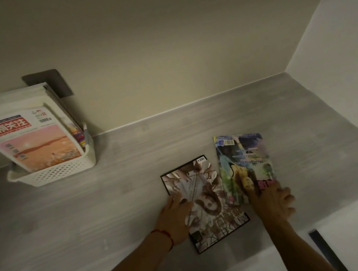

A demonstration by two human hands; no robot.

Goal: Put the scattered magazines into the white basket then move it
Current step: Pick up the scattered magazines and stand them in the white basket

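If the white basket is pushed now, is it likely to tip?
Possibly. The magazines stand tall above the low basket and lean left, so it looks top-heavy. On the smooth table it would probably slide if pushed low.

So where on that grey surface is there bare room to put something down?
Free: the wide stretch between the white basket and the two flat magazines, plus the far right corner by the wall. Crowded: near the front edge, where the left hand and right hand rest on them.

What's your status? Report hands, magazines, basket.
Left hand flat on black-bordered magazine; right hand gripping colourful magazine. Both flat on desk. White basket far left, already holding magazines. Path clear.
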